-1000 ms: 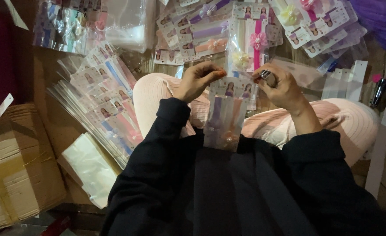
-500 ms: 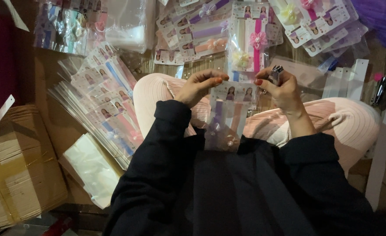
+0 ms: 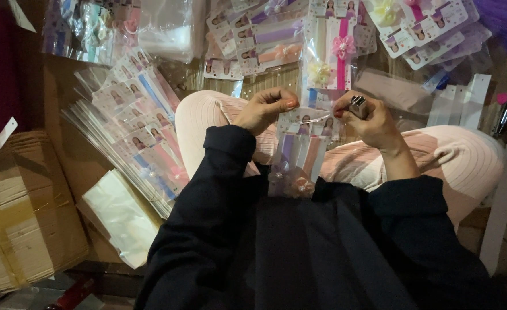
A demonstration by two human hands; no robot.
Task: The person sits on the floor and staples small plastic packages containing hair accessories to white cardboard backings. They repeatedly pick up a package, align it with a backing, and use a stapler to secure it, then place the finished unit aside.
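I'm pinching the clear headband packet (image 3: 299, 152) by its top: left hand (image 3: 265, 109) closed on one corner, right hand (image 3: 368, 117) also clutching a small metal stapler (image 3: 358, 106); stapling needs alignment.

Take the cardboard box (image 3: 26, 212) at your lower left as the landmark. Just to its right lies a white, folded plastic sheet (image 3: 121, 215). Up and right of the box you see a fanned stack of clear packets (image 3: 141, 132) with pink and blue bands (the cards show small pictures). Far right of the box, more packets (image 3: 431, 28) overlap along the top edge, and white card strips (image 3: 465, 100) stand below them. Purple fabric (image 3: 506, 23) fills the corner farthest from the box.
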